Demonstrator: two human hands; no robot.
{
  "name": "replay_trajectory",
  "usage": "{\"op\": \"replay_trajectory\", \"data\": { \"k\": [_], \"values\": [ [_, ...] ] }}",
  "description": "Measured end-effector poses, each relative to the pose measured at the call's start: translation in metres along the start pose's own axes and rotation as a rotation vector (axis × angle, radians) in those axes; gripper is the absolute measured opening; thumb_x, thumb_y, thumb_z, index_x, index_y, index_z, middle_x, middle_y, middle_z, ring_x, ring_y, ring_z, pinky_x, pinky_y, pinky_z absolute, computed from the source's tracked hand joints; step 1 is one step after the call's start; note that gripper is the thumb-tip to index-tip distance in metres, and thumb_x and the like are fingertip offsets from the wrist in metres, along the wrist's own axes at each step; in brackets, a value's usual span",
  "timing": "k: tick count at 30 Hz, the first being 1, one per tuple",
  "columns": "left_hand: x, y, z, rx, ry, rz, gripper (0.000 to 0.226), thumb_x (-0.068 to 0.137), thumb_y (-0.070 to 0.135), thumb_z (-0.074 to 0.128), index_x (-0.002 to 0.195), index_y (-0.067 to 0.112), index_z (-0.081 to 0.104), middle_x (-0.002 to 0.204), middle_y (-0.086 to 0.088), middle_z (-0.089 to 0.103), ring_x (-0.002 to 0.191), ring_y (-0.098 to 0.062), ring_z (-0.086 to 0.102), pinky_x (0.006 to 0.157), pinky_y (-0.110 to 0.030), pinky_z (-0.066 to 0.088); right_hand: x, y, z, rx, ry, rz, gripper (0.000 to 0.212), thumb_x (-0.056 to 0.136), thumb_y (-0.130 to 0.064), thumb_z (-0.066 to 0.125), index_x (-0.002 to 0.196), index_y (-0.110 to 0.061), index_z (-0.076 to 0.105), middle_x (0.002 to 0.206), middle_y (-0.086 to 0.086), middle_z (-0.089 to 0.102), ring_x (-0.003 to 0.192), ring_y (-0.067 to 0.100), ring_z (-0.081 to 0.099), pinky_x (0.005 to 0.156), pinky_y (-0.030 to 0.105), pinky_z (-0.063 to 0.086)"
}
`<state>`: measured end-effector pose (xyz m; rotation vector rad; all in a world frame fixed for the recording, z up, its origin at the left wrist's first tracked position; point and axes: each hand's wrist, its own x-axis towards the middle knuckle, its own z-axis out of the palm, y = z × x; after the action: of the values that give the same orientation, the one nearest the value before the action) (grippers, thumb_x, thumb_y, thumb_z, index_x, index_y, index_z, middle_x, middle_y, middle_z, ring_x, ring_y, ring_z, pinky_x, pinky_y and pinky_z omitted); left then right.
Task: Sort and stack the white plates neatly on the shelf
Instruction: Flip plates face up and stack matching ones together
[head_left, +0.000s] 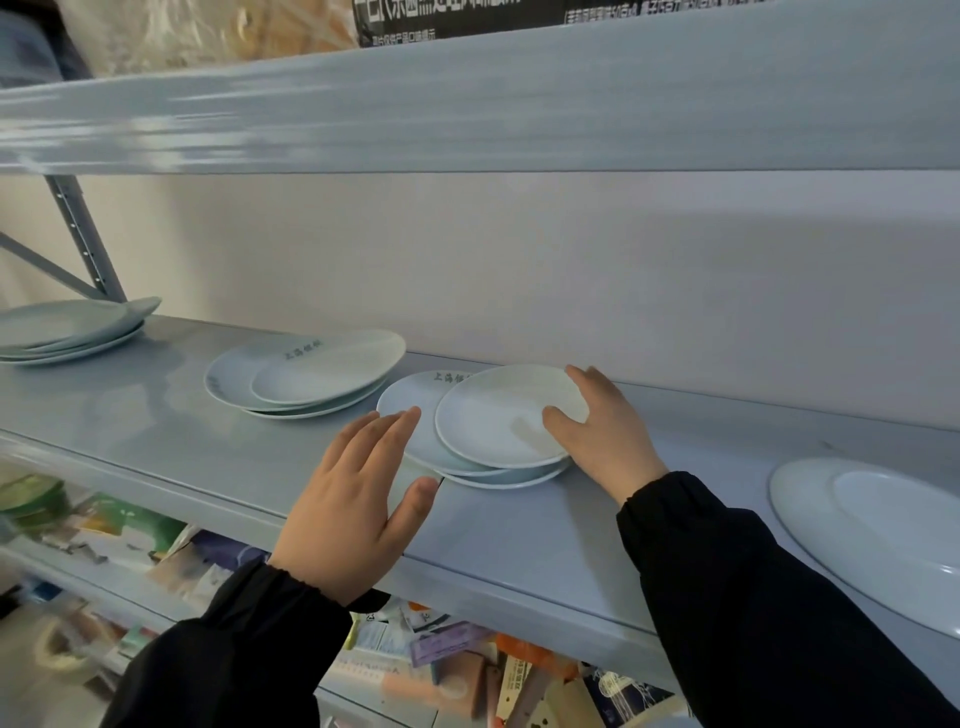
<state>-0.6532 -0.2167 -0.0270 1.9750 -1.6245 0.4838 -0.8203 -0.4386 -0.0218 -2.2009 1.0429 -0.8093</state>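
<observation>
A small pile of white plates (493, 421) lies unevenly on the grey shelf (156, 415), its top plate shifted to the right. My right hand (602, 431) holds the top plate's right rim, thumb on the inside and fingers behind the far edge. My left hand (358, 493) hovers flat with straight fingers at the pile's left edge, fingertips close to the lower plate. A second uneven pile (306, 374) sits further left, and a third pile (67, 327) lies at the far left end.
A large white plate (883, 525) lies at the right end of the shelf. The upper shelf's beam (467, 104) hangs low overhead. A slanted metal upright (83, 234) stands at the back left. Boxes and packets (441, 665) fill the shelf below.
</observation>
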Motion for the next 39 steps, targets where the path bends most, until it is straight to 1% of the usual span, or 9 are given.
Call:
{"op": "replay_trajectory", "data": {
  "k": [2, 4, 10, 21, 24, 28, 33, 36, 39],
  "values": [
    [0.0, 0.001, -0.001, -0.004, 0.001, -0.002, 0.065, 0.097, 0.055, 0.031, 0.147, 0.013, 0.037, 0.142, -0.002, 0.047, 0.136, -0.023, 0.035, 0.11, -0.025, 0.023, -0.003, 0.001, 0.002, -0.069, -0.022, -0.043, 0.071, 0.094, -0.042, 0.055, 0.157, -0.026, 0.027, 0.167, -0.001, 0.015, 0.154, 0.015, 0.005, 0.117, 0.031, 0.019],
    [0.0, 0.002, -0.002, -0.003, 0.0, 0.003, 0.065, 0.097, 0.055, 0.031, 0.147, 0.014, 0.036, 0.143, -0.002, 0.047, 0.136, -0.023, 0.035, 0.11, -0.026, 0.023, -0.005, 0.0, 0.003, -0.139, -0.039, -0.084, 0.073, 0.094, -0.046, 0.054, 0.158, -0.027, 0.024, 0.167, -0.002, 0.012, 0.154, 0.016, 0.0, 0.119, 0.035, 0.018],
    [0.003, 0.01, -0.002, -0.002, 0.001, 0.022, 0.066, 0.097, 0.057, 0.029, 0.148, 0.015, 0.035, 0.144, 0.0, 0.046, 0.138, -0.022, 0.033, 0.111, -0.021, 0.018, -0.014, -0.003, -0.001, -0.251, -0.025, -0.142, 0.075, 0.092, -0.056, 0.051, 0.157, -0.031, 0.024, 0.168, -0.003, 0.01, 0.154, 0.019, -0.005, 0.122, 0.04, 0.019],
    [0.016, 0.047, 0.014, -0.073, -0.014, 0.111, 0.064, 0.097, 0.054, 0.031, 0.145, 0.012, 0.04, 0.14, -0.004, 0.049, 0.136, -0.023, 0.036, 0.112, -0.026, 0.023, -0.053, 0.011, -0.04, -0.504, -0.028, -0.254, 0.082, 0.089, -0.066, 0.045, 0.158, -0.029, 0.021, 0.168, 0.002, 0.009, 0.154, 0.027, -0.006, 0.124, 0.042, 0.009],
    [0.022, 0.064, 0.024, -0.104, -0.023, 0.153, 0.064, 0.097, 0.054, 0.031, 0.144, 0.012, 0.041, 0.139, -0.006, 0.05, 0.135, -0.026, 0.038, 0.112, -0.03, 0.026, -0.065, 0.02, -0.059, -0.559, -0.053, -0.232, 0.091, 0.081, -0.074, 0.031, 0.159, -0.03, 0.016, 0.168, 0.003, 0.005, 0.154, 0.027, -0.011, 0.125, 0.041, 0.002],
    [0.029, 0.093, 0.034, -0.148, -0.034, 0.212, 0.063, 0.096, 0.052, 0.035, 0.144, 0.012, 0.041, 0.14, -0.006, 0.049, 0.135, -0.025, 0.036, 0.112, -0.027, 0.022, -0.083, 0.034, -0.086, -0.562, -0.038, -0.185, 0.084, 0.09, -0.065, 0.048, 0.159, -0.032, 0.014, 0.169, 0.001, 0.0, 0.153, 0.023, -0.015, 0.124, 0.038, -0.002],
    [0.035, 0.128, 0.05, -0.185, -0.057, 0.289, 0.065, 0.097, 0.055, 0.032, 0.145, 0.013, 0.04, 0.142, -0.005, 0.047, 0.136, -0.024, 0.035, 0.113, -0.033, 0.026, -0.107, 0.061, -0.119, -0.571, 0.005, -0.128, 0.082, 0.09, -0.063, 0.049, 0.159, -0.035, 0.013, 0.169, 0.0, 0.0, 0.153, 0.02, -0.014, 0.121, 0.03, -0.005],
    [0.038, 0.148, 0.06, -0.197, -0.073, 0.319, 0.064, 0.097, 0.055, 0.033, 0.145, 0.013, 0.04, 0.142, -0.005, 0.047, 0.137, -0.024, 0.034, 0.114, -0.031, 0.022, -0.123, 0.078, -0.135, -0.584, 0.021, -0.095, 0.081, 0.091, -0.063, 0.049, 0.159, -0.036, 0.014, 0.169, 0.001, 0.002, 0.154, 0.021, -0.012, 0.117, 0.025, -0.008],
    [0.041, 0.167, 0.069, -0.202, -0.092, 0.36, 0.062, 0.097, 0.053, 0.034, 0.144, 0.013, 0.04, 0.141, -0.005, 0.048, 0.134, -0.024, 0.037, 0.112, -0.031, 0.023, -0.136, 0.095, -0.152, -0.594, 0.041, -0.053, 0.08, 0.091, -0.062, 0.05, 0.159, -0.035, 0.017, 0.168, 0.001, 0.005, 0.154, 0.021, -0.01, 0.116, 0.025, -0.008]
  ]
}}
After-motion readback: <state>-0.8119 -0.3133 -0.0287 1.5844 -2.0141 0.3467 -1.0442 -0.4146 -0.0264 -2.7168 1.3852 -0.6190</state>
